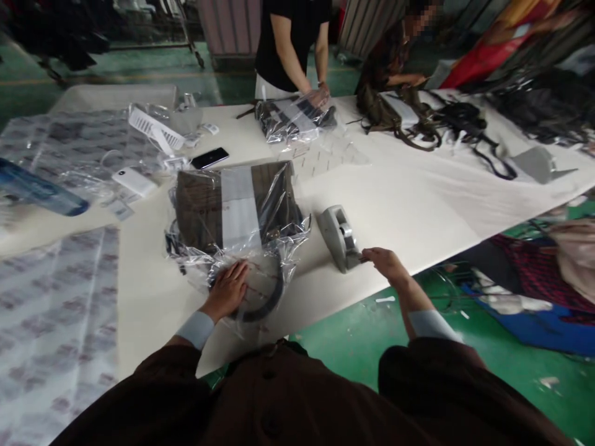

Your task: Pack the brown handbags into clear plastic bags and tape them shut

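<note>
A dark brown bag (199, 210) with a white paper band (239, 210) around its middle lies inside a clear plastic bag (290, 238) on the table in front of me. My left hand (229, 290) rests flat on the near part of the plastic, fingers stretched out. A dark curved strap (274, 297) shows through the plastic beside it. To the right stands a grey tape dispenser (338, 238). At its near end, my right hand (385, 263) has its fingers pinched together; whatever is between them is too small to make out.
Patterned sheets (56, 310) cover the table's left side. A blue bottle (44, 189), a white phone (134, 181) and a black phone (210, 158) lie there. Across the table, a co-worker (295, 43) handles another wrapped bag (292, 121). More bags (400, 111) and a second dispenser (537, 164) are at right.
</note>
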`<state>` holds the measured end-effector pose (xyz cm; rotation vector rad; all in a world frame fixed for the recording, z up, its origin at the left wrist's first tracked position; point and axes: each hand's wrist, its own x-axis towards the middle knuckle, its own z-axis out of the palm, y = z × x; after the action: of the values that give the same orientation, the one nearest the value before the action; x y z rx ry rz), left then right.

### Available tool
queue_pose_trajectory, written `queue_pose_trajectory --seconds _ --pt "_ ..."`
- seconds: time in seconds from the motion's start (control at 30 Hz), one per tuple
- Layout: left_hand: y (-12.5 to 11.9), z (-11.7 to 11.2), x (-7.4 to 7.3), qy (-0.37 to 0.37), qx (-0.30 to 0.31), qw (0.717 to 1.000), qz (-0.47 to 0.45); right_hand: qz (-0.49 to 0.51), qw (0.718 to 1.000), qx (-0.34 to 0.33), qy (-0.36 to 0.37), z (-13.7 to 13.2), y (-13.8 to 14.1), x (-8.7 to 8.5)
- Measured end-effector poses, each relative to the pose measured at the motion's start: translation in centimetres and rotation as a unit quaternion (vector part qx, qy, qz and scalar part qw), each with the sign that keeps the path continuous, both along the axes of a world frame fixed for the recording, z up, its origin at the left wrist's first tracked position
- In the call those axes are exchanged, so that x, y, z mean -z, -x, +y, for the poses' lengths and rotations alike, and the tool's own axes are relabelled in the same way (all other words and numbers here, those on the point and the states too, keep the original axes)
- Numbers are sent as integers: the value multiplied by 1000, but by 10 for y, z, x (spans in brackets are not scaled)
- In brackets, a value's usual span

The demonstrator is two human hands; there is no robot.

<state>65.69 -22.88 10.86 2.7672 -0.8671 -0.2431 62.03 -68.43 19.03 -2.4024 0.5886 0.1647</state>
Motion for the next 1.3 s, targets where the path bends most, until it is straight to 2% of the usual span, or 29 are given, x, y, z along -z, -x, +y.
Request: queue_pose_trajectory --seconds 0.17,0.33,0.47,0.57,0.63,0.8,0.97,1.03,1.1,1.2,1.3 --pt "-5 2 0 1 5 1000 29 21 992 40 -117 2 -2 -3" --pt "-8 1 4 18 -10 999 46 12 988 40 -147 7 -7 -6" --pt "-7 -2 1 43 -33 998 35 -17 993 61 -100 7 4 -12" --pt "-4 -5 -1 62 -46 997 18 -18 995 84 -40 3 27 -15" --pt "-2 -7 0 75 -56 996 6 15 996 86 -25 1 41 -10" --pt "0 -8 4 94 -80 992 -7 116 992 52 13 2 45 14" --pt "4 -9 -1 102 -96 990 2 144 988 -21 46 10 53 17" --pt "5 -10 -4 103 -98 990 6 145 987 -68 23 28 53 17" --pt "6 -10 -5 99 -104 990 6 109 987 -117 -21 64 42 17" --pt "6 -10 -4 87 -113 990 15 19 979 -176 -97 147 5 18" --pt "6 -8 -1 82 -119 989 20 -45 969 -204 -132 233 -38 25"
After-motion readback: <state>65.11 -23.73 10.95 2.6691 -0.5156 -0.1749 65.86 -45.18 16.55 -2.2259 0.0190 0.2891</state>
